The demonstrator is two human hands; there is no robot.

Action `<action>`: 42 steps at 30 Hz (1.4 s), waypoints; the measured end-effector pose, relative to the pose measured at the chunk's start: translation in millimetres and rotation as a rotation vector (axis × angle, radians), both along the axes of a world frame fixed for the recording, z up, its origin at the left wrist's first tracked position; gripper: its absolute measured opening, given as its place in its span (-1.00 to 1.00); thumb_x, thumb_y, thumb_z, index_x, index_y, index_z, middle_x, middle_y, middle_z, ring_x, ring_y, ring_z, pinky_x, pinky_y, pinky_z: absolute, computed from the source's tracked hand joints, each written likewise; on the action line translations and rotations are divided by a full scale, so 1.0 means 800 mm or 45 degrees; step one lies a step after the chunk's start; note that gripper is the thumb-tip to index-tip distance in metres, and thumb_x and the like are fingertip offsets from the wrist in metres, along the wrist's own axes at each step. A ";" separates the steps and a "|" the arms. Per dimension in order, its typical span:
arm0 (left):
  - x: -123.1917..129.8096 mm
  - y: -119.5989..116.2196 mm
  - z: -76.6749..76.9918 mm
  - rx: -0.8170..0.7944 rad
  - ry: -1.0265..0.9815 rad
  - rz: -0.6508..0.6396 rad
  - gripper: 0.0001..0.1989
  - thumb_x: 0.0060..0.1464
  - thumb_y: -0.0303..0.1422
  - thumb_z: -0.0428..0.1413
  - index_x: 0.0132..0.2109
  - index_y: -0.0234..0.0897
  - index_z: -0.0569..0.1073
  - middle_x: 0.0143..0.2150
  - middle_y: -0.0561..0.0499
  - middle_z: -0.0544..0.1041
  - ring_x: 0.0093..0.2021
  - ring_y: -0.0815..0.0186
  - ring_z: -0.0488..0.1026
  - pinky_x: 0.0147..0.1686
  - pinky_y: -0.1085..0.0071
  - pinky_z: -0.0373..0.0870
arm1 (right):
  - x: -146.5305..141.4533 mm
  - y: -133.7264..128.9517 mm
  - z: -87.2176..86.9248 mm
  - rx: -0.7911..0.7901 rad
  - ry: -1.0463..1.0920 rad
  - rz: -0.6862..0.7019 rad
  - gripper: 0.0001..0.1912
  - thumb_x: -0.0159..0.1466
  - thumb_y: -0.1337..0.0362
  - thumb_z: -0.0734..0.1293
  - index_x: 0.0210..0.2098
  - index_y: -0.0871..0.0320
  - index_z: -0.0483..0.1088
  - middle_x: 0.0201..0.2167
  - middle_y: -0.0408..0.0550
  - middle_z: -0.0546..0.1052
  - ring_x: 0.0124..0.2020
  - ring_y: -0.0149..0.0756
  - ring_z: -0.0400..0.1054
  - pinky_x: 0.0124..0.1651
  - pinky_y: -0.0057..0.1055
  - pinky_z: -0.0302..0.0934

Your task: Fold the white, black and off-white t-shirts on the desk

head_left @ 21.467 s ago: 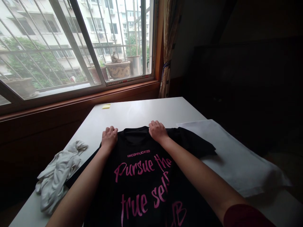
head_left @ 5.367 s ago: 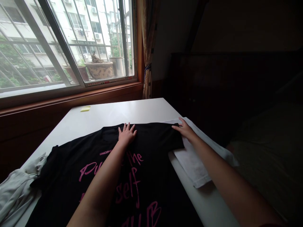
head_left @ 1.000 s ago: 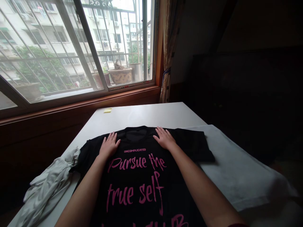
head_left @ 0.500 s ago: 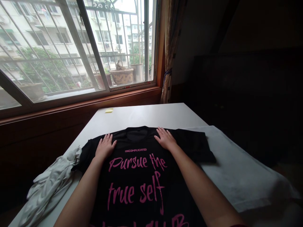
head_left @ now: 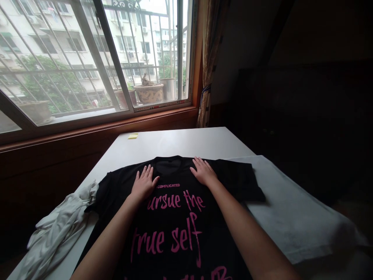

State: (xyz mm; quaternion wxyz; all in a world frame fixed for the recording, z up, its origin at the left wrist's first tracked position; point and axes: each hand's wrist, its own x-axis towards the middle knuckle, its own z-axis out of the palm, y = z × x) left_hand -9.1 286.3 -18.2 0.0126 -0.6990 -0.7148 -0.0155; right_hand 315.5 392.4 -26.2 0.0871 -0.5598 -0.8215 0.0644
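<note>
A black T-shirt (head_left: 171,221) with pink lettering lies spread out on a white table (head_left: 180,142), its collar toward the far side. My left hand (head_left: 145,182) rests flat on the shirt just left of the collar, fingers apart, covering the start of the small upper print. To the right of the collar, my right hand (head_left: 203,171) lies flat on the shirt's shoulder area with its fingers spread. Neither hand grips the fabric. The lower part of the shirt runs out of the picture.
Crumpled light grey cloth (head_left: 61,229) hangs over the table's left side. A thin white cloth (head_left: 294,206) covers the right side. A yellow note (head_left: 133,136) lies near the far left corner. Beyond are a window (head_left: 87,58) and a curtain (head_left: 207,70).
My left hand has slid right across the shirt, closer to the collar, and now covers some lettering. My right hand has stayed in place.
</note>
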 end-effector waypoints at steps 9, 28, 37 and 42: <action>-0.010 0.012 -0.007 0.031 -0.080 0.073 -0.27 0.42 0.06 -0.33 0.52 -0.26 0.05 0.57 -0.07 -0.08 0.57 0.12 -0.16 0.48 -0.05 -0.17 | -0.001 -0.005 0.004 0.092 -0.011 -0.012 -0.32 0.48 -0.01 0.04 0.45 0.22 0.17 0.52 0.00 0.08 0.53 -0.18 -0.15 0.53 -0.13 -0.31; -0.009 0.012 -0.004 0.033 -0.095 0.189 -0.22 0.39 0.07 -0.33 0.52 -0.33 0.04 0.58 -0.12 -0.11 0.57 0.08 -0.20 0.48 -0.11 -0.20 | -0.059 -0.047 0.002 -0.001 0.061 0.101 -0.21 0.48 -0.14 0.01 0.51 0.25 0.02 0.54 0.06 -0.04 0.55 -0.19 -0.22 0.54 -0.12 -0.36; -0.021 0.017 -0.002 0.047 -0.116 0.300 -0.22 0.37 0.09 -0.35 0.52 -0.28 0.06 0.58 -0.14 -0.09 0.57 0.05 -0.19 0.47 -0.14 -0.16 | 0.010 -0.021 0.000 -0.038 -0.020 -0.117 -0.23 0.49 -0.14 -0.03 0.51 0.18 0.01 0.55 0.01 -0.07 0.55 -0.19 -0.24 0.53 -0.13 -0.34; -0.031 0.016 0.002 0.039 -0.116 0.331 -0.25 0.38 0.05 -0.34 0.52 -0.26 0.05 0.58 -0.12 -0.10 0.57 0.05 -0.18 0.46 -0.12 -0.14 | 0.014 -0.021 0.000 -0.041 -0.021 -0.116 -0.22 0.49 -0.13 -0.03 0.51 0.23 0.00 0.55 0.03 -0.07 0.56 -0.18 -0.25 0.53 -0.14 -0.34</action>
